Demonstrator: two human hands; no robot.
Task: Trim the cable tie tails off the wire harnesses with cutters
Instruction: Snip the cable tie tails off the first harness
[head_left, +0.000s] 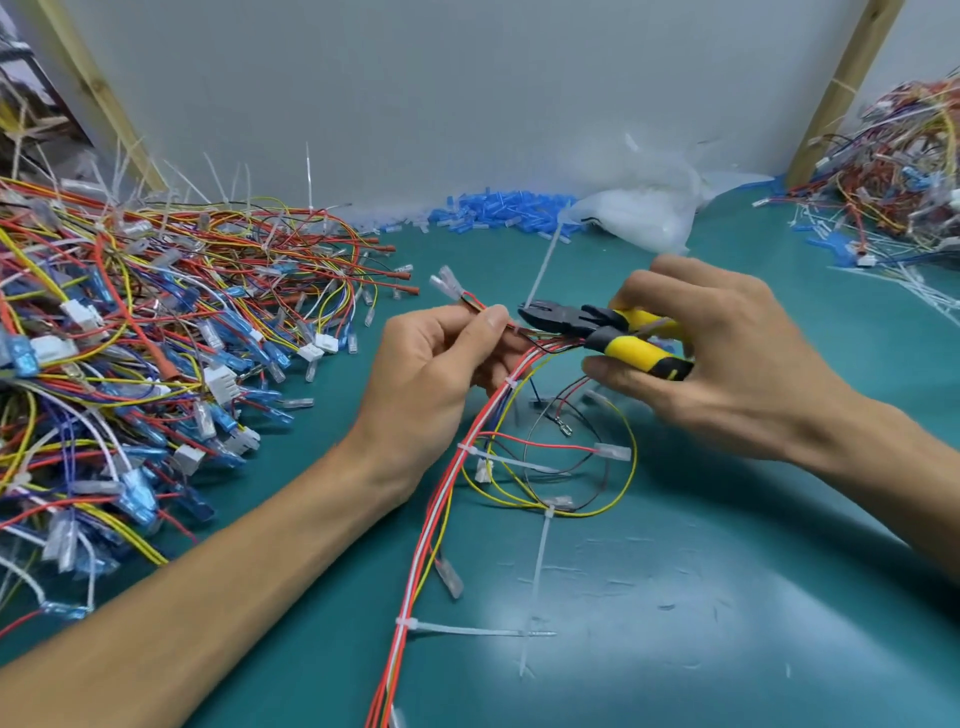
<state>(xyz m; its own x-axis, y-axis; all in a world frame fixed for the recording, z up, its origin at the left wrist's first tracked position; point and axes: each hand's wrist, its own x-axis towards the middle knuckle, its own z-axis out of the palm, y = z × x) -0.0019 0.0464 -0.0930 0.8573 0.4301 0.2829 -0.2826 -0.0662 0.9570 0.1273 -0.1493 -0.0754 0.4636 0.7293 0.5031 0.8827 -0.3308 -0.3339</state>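
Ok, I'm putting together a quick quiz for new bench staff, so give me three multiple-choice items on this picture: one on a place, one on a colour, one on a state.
1. Where does the heap of loose blue sleeves lie?
A) at the back, against the wall
B) under the right forearm
C) in the left palm

2. What colour are the handles of the cutters?
A) red
B) yellow and black
C) all blue

3. What is the left hand doing?
A) lying flat on the mat
B) holding the cutters
C) gripping the harness

Answers:
1 A, the heap runs along the foot of the wall.
2 B, the handles in the right hand show yellow with black.
3 C, its fingers curl round the wire bundle.
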